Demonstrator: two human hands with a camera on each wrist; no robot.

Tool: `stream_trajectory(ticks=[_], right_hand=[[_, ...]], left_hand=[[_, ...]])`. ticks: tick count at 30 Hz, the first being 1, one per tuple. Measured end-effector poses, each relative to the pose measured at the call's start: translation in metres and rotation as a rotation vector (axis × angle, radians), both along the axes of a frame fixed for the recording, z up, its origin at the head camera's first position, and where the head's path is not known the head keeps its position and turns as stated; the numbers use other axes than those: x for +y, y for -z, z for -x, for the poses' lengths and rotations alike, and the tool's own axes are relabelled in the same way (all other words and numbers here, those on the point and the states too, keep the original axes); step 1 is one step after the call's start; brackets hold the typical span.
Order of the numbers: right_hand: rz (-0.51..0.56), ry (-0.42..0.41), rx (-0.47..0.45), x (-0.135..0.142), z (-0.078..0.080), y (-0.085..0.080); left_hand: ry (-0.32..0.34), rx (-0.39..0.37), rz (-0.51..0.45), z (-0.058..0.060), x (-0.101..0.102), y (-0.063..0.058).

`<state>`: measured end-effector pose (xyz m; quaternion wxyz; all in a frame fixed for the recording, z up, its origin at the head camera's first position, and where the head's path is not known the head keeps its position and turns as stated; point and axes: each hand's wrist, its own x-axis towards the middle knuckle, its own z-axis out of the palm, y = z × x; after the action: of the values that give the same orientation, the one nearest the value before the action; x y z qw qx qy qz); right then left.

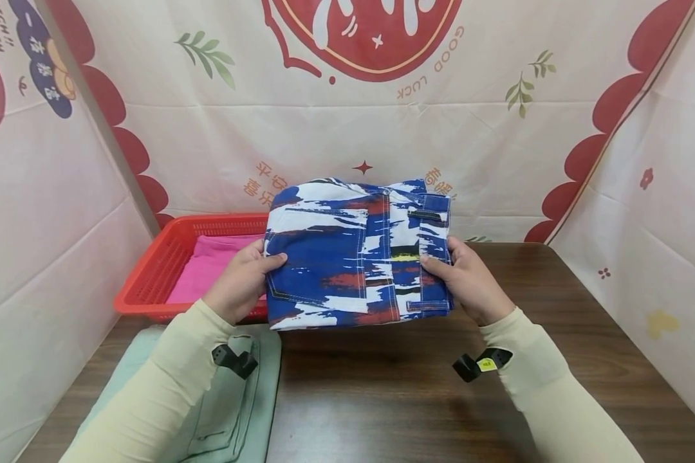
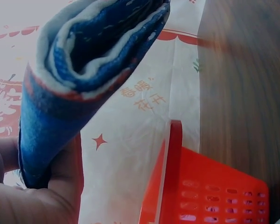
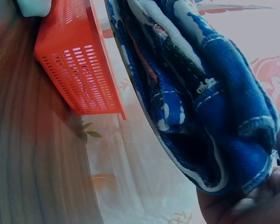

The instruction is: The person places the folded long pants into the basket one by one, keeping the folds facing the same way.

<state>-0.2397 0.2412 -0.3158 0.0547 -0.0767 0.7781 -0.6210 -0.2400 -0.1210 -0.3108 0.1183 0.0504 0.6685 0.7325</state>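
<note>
Head view: bright, diffuse, fairly even light, mostly sharp; soft sheen on tabletop (image 1: 376, 411) nr bottom ctr, wide-angle stretch twd edges. L wrist: hazy, backdrop (image 2: 126, 163) washed out upper L, garment (image 2: 60, 107) dark inside folds. R wrist: bluish, softish focus, fingers (image 3: 242, 205) shadowed lower R.

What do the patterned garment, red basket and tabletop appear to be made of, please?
Patterned garment: matte cloth, likely denim, given its ribbed weave and topstitched seams. Red basket: probably moulded plastic, semi-glossy, with perforated walls. Tabletop: smooth, faintly shiny wood or woodgrain laminate; the streaked grain fits either.
</note>
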Motion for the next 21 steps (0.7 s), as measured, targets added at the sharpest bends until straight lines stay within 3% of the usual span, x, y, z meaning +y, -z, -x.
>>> stream_trajectory(ticks=[10,21], right_hand=[[0.008,-0.042,0.008,0.001,0.002,0.001],[0.031,-0.066,-0.016,-0.001,0.002,-0.003]], left_hand=[[0.029,0.009,-0.015,-0.001,-0.007,0.004],[0.029,0.012,-0.008,-0.003,-0.013,0.001]])
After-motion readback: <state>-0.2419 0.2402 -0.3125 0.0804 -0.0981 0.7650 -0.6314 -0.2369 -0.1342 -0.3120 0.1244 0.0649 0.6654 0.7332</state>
